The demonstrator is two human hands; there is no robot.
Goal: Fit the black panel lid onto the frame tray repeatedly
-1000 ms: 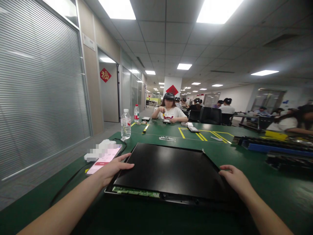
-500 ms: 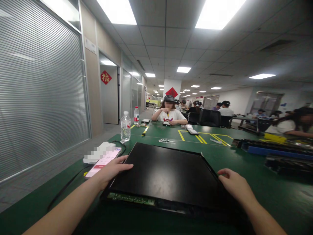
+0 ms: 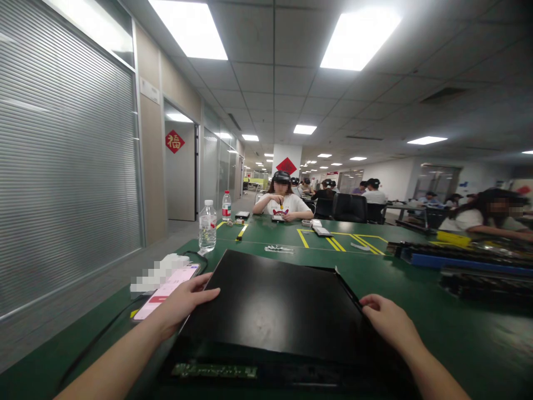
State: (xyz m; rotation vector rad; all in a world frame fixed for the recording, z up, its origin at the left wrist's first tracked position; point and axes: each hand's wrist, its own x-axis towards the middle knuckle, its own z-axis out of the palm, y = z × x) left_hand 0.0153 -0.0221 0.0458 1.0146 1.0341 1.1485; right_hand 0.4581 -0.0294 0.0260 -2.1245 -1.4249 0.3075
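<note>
A black flat display panel (image 3: 270,300) lies in front of me, over a dark frame (image 3: 348,290) whose rim shows at the far right corner. The panel's left side looks raised from the frame. Along the near edge a green circuit board strip (image 3: 214,370) is visible below the panel. My left hand (image 3: 183,303) grips the panel's left edge, thumb on top and the other fingers partly hidden. At the right edge, my right hand (image 3: 387,316) is closed on the frame's rim with thumb and forefinger; its other fingers are curled.
Left of the panel lie a phone (image 3: 169,294) with a lit screen and a black cable (image 3: 100,333). A water bottle (image 3: 207,228) stands beyond. Dark metal strips (image 3: 453,258) are at the right. Across the green table (image 3: 250,269) sits a person (image 3: 283,203) handling a small device.
The panel has lifted and shifted against the frame, with a wider gap above the circuit board strip. My right fingers have closed on the frame's rim. The view has tilted up slightly.
</note>
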